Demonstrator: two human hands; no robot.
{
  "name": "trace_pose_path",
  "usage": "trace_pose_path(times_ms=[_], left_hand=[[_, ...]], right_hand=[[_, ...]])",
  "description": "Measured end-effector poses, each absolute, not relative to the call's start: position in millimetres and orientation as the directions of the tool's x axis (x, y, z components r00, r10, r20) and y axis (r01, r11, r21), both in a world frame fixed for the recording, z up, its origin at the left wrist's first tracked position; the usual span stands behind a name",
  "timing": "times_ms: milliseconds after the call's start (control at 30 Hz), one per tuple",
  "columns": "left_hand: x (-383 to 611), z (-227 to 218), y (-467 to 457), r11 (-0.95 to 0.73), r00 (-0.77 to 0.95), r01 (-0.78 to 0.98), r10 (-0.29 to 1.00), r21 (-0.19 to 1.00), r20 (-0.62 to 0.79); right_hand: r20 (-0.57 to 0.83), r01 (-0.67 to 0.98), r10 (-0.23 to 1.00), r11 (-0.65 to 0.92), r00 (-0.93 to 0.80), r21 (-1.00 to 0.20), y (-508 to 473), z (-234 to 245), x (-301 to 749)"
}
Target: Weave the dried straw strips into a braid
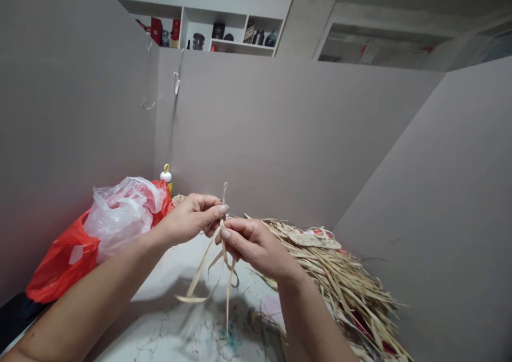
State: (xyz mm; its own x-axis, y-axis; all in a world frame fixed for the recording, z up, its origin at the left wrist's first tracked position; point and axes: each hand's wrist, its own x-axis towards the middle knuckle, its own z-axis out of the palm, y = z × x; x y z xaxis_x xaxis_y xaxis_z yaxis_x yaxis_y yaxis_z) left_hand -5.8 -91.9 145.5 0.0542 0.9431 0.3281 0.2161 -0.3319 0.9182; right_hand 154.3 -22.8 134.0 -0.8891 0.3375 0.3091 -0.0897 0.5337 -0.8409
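Dry, straw-coloured plant strips (pixel 198 276) hang between my two hands above the table, their loose ends curling down. A small loop (pixel 225 190) of the same material sticks up over my fingers. My left hand (pixel 200 212) pinches the strips just below this loop, thumb against fingers. Close beneath it and to the right, my right hand (pixel 248 239) pinches the strips lower down. The fingertips of both hands nearly meet and hide part of the strips there.
A large heap of dry strips (pixel 340 276) lies to the right. At left are a red plastic bag (pixel 64 260), a clear plastic bag (pixel 116 218) and a white-capped bottle (pixel 166 177). Grey partitions (pixel 256 127) enclose the stained white table (pixel 160 319).
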Motion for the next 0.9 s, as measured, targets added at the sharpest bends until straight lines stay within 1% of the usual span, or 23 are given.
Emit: trace_pose_path(times_ms=[100, 167, 233, 333, 400, 500, 600, 733, 900], left_hand=[[-5, 147, -92, -0.321, 0.054, 0.182, 0.947, 0.929, 0.317], [-6, 147, -91, -0.318, 0.034, 0.168, 0.948, 0.933, 0.316], [-8, 147, -92, -0.305, 0.03, 0.15, 0.952, 0.941, 0.304], [-10, 147, -93, -0.309, 0.079, 0.126, 0.95, 0.943, 0.301], [-10, 147, -94, -0.321, 0.119, 0.156, 0.945, 0.934, 0.304], [-7, 145, -94, -0.327, 0.133, 0.222, 0.943, 0.919, 0.304], [-5, 142, -92, -0.316, 0.124, 0.186, 0.947, 0.93, 0.297], [-2, 137, -88, -0.305, 0.123, 0.12, 0.949, 0.945, 0.291], [2, 132, -85, -0.335, 0.075, 0.143, 0.942, 0.931, 0.327]], right_hand=[[0.299, -0.118, 0.311, 0.488, -0.902, -0.865, -20, 132, 154], [0.311, -0.139, 0.319, 0.463, -0.895, -0.875, -17, 130, 153], [0.331, -0.145, 0.356, 0.459, -0.874, -0.877, -14, 127, 151], [0.341, -0.135, 0.424, 0.444, -0.839, -0.886, -11, 125, 148], [0.326, -0.127, 0.453, 0.415, -0.83, -0.901, -10, 124, 148], [0.31, -0.12, 0.465, 0.394, -0.829, -0.911, -8, 123, 147], [0.315, -0.111, 0.469, 0.412, -0.825, -0.904, -7, 122, 146], [0.348, -0.092, 0.471, 0.485, -0.811, -0.87, -6, 121, 144], [0.388, -0.075, 0.495, 0.539, -0.778, -0.839, -6, 121, 142]])
